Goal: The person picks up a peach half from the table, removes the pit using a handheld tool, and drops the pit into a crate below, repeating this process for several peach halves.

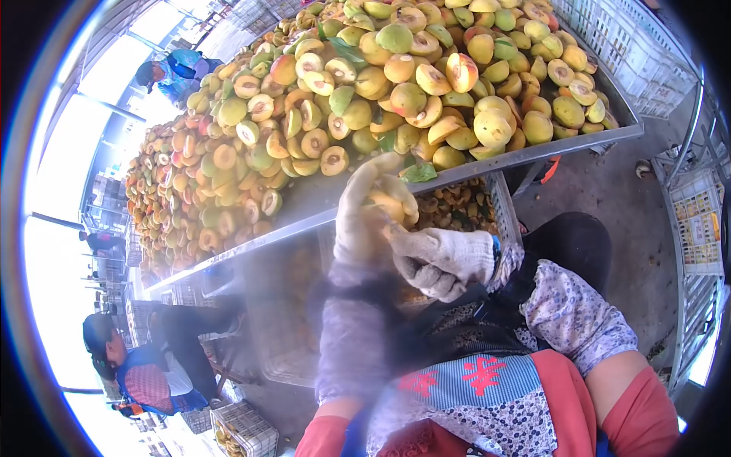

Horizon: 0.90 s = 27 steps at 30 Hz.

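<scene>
Metal table (pixel 548 154): heaped with halved fruit (pixel 400 68); its rim bounds forward movement.
Crate (pixel 504 206): below the rim; I judge more room towards the lap.
Right hand (pixel 445 259): gloved, fingers curled near the left; I cannot tell what it grips.
Left hand (pixel 352 217): gloved, closed around one fruit.
Held fruit (pixel 390 204): by the rim; I judge handwork under way, calling for steady support and small right-hand motion.
</scene>
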Tool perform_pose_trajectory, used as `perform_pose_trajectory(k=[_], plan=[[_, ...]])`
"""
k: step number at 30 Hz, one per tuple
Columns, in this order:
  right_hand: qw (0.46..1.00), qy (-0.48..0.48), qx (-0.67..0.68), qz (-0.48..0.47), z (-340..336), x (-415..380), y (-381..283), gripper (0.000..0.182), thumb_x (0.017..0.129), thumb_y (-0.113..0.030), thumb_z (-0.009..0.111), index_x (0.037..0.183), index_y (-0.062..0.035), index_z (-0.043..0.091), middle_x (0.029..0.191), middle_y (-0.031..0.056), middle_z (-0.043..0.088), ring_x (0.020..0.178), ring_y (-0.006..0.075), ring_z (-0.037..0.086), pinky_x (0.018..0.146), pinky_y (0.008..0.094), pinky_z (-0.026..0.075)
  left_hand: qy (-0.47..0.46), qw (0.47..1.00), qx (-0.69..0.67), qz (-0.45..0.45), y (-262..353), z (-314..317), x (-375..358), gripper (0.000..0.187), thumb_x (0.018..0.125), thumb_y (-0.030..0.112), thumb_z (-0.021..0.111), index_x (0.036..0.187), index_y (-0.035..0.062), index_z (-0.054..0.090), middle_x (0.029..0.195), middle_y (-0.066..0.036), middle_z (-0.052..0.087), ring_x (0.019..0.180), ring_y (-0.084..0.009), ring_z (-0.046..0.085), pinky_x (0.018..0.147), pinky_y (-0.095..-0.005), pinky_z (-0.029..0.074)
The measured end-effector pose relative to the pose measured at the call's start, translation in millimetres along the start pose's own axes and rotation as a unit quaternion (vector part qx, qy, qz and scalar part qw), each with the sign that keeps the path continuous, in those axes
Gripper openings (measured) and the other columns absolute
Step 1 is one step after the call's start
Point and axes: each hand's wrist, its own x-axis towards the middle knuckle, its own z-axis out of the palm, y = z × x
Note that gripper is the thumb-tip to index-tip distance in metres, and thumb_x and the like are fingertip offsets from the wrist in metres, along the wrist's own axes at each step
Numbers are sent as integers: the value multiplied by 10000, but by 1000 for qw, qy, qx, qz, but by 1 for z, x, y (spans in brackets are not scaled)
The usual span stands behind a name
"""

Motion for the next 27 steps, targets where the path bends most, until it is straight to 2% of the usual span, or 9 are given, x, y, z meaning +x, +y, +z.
perform_pose_trajectory(k=[5, 8, 9, 11, 13, 17, 19, 20, 27], plan=[[972, 153, -146, -107, -4, 28, 19, 591, 994, -607, 441, 718, -91, 520, 547, 3, 448, 389, 108, 396, 352, 274, 341, -20, 983, -175, 54, -12, -9, 5, 523, 844, 160, 637, 1324, -17, 525, 931, -106, 608, 769, -295, 596, 655, -405, 520], [749, 248, -377, -486, -40, 73, 53, 595, 980, -611, 472, 767, -61, 552, 560, 22, 484, 395, 125, 437, 368, 271, 359, -20, 984, -175, 17, -8, -8, 6, 498, 890, 182, 602, 1336, -22, 518, 916, -112, 615, 766, -294, 595, 646, -407, 513], [749, 248, -377, -486, -28, 58, 42, 595, 980, -611, 472, 767, -61, 552, 560, 22, 484, 395, 125, 437, 368, 271, 359, -51, 986, -161, 12, -8, -10, 7, 486, 903, 182, 594, 1337, -22, 518, 911, -112, 615, 768, -295, 595, 647, -409, 513], [975, 138, -143, -98, 4, 13, 8, 610, 978, -618, 472, 756, -54, 545, 553, 22, 476, 396, 124, 435, 367, 271, 357, -76, 989, -122, 36, -10, -15, 8, 486, 913, 186, 593, 1344, -22, 513, 914, -110, 617, 770, -295, 595, 645, -409, 512], [991, 98, -75, -43, 1, 10, 7, 623, 972, -632, 469, 761, -51, 543, 545, 22, 467, 395, 118, 433, 362, 269, 360, -104, 990, -80, 57, -11, -12, 9, 486, 922, 190, 591, 1351, -23, 509, 918, -109, 619, 772, -294, 594, 643, -410, 511], [955, 176, -181, -155, -12, 27, 29, 516, 975, -527, 554, 798, -42, 562, 550, 53, 509, 424, 175, 511, 398, 322, 409, 13, 978, -207, 34, -8, -1, 15, 350, 979, 331, 566, 1204, 67, 614, 849, -17, 612, 751, -218, 615, 605, -359, 507], [773, 263, -461, -349, -33, 38, 53, 483, 937, -514, 562, 984, -40, 644, 744, 135, 658, 679, 323, 644, 681, 409, 513, 42, 956, -288, 21, -3, -5, 17, 335, 978, 325, 573, 1197, 75, 617, 856, -15, 620, 761, -209, 623, 626, -358, 529], [763, 282, -487, -318, -22, 21, 40, 301, 892, -322, 705, 913, -34, 624, 722, 197, 642, 732, 396, 661, 635, 430, 509, 51, 960, -274, 6, 3, -6, 17, 331, 977, 326, 578, 1196, 80, 616, 881, -12, 628, 773, -200, 631, 662, -357, 549], [712, 271, -643, -86, -23, -2, 17, 434, 929, -467, 590, 997, -44, 660, 860, 227, 683, 851, 419, 662, 747, 494, 516, 174, 979, -106, 3, 15, -3, 1, 398, 980, 381, 575, 1232, 76, 617, 948, -43, 642, 806, -206, 668, 718, -362, 582]])
